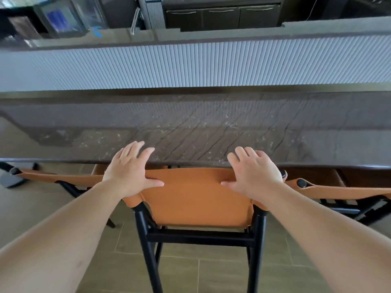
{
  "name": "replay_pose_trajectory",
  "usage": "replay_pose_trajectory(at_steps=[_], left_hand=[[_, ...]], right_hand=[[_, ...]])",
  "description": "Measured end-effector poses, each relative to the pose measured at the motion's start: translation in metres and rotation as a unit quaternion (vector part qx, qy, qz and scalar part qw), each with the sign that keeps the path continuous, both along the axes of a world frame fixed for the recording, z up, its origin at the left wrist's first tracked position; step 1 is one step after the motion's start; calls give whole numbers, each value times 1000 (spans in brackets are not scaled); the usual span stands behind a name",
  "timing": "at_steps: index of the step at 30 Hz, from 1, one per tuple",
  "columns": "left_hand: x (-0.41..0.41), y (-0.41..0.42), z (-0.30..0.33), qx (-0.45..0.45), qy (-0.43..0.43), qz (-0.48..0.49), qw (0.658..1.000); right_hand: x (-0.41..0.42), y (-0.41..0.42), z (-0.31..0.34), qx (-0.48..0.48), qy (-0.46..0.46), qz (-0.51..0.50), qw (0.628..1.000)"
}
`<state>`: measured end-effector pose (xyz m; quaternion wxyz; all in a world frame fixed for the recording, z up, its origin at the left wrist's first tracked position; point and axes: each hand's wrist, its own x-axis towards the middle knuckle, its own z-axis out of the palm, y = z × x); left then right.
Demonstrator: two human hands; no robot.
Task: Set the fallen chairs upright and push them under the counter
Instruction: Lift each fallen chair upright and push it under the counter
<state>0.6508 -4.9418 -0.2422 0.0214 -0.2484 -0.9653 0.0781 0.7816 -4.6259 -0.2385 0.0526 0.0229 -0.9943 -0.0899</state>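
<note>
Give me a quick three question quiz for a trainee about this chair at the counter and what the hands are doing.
1. True or false: the middle chair stands upright at the counter.
2. Which describes the left hand and right hand? A) clenched round the black legs B) fingers straight, resting on top of the orange backrest C) flat on the floor
3. Fill in: more orange chairs show on ____ sides of the middle chair.

Key
1. True.
2. B.
3. Both: a left chair and a right chair.
</note>
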Motion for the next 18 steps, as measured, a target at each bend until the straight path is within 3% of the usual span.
replay_pose_trajectory(at_steps=[18], left_hand=[[-17, 41, 3, -38, -5, 12, 999]], right_hand=[[-34, 47, 1, -31, -50, 0, 998]])
